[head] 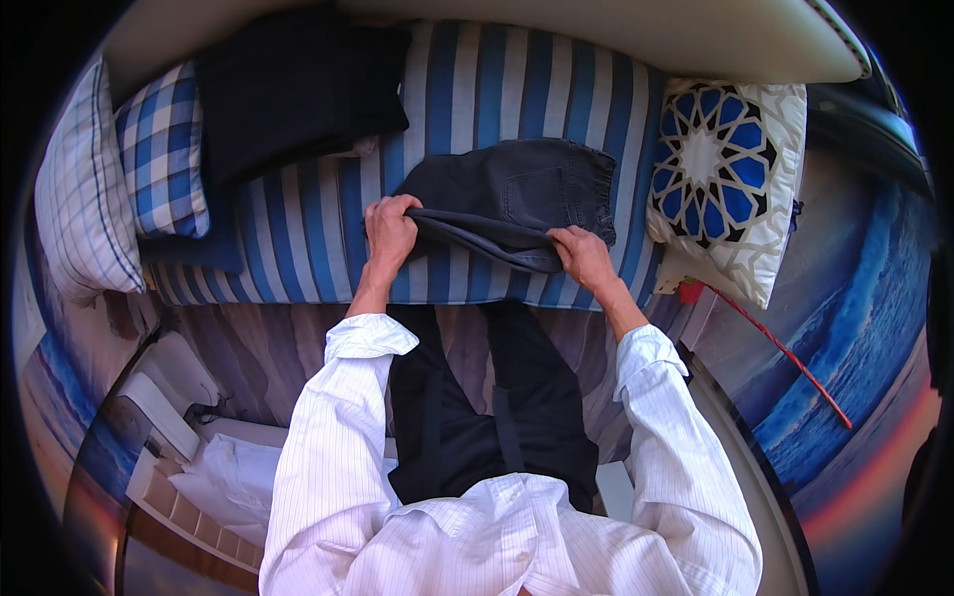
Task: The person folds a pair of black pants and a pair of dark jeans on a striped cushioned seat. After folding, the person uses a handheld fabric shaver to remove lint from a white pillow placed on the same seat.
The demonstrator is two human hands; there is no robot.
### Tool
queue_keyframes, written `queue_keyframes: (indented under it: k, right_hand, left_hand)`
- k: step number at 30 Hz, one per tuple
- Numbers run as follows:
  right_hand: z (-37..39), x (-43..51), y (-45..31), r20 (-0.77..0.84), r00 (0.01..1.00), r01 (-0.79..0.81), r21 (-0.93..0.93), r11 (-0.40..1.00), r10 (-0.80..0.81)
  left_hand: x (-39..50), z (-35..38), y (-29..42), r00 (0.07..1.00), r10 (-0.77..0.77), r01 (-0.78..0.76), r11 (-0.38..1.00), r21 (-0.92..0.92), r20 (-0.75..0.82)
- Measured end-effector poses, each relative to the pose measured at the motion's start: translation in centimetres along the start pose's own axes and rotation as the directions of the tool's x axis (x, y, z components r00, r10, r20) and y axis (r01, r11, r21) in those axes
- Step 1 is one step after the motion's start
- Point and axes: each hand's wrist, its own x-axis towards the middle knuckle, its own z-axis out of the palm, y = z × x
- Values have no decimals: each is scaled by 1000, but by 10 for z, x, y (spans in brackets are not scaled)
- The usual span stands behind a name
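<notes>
A pair of dark grey denim trousers [536,179] lies folded over on a blue-and-white striped sofa seat [462,89]. Its elastic-looking waistband is at the right, and a patch pocket shows beside it. My left hand [393,227] grips the left end of the fabric's near edge. At the right end of that same edge, my right hand [585,257] pinches the cloth. Between both hands the near layer is bunched into a long, slightly lifted fold. The fingertips under the cloth are partly hidden.
Black folded fabric [298,89] lies at the seat's upper left, near a checked cushion [165,149] and a pale striped cushion [86,186]. A cushion with a blue star pattern [708,156] stands at the right end. A thin red stick [790,357] extends below it.
</notes>
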Motion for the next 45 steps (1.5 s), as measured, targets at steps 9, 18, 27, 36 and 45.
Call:
queue_keyframes:
  k: [9,18,27,36,45]
  right_hand:
    - [-46,25,-39,-25,945,-275,479,834,326]
    - [22,9,-44,152,986,-49,-107,993,65]
    - [16,14,-29,327,944,-49,16,999,41]
    - [2,19,-18,-19,999,43,79,996,-42]
    - [-60,26,-30,-436,895,36,-131,991,-91]
  left_hand:
    - [65,22,35,964,131,-61,956,287,-230]
    - [-22,39,57,907,-132,120,991,-56,-400]
    - [-94,124,116,888,-434,451,751,-482,153]
    - [-78,103,105,895,-417,443,794,-416,159]
    - [-65,1,97,814,-381,581,513,-632,439]
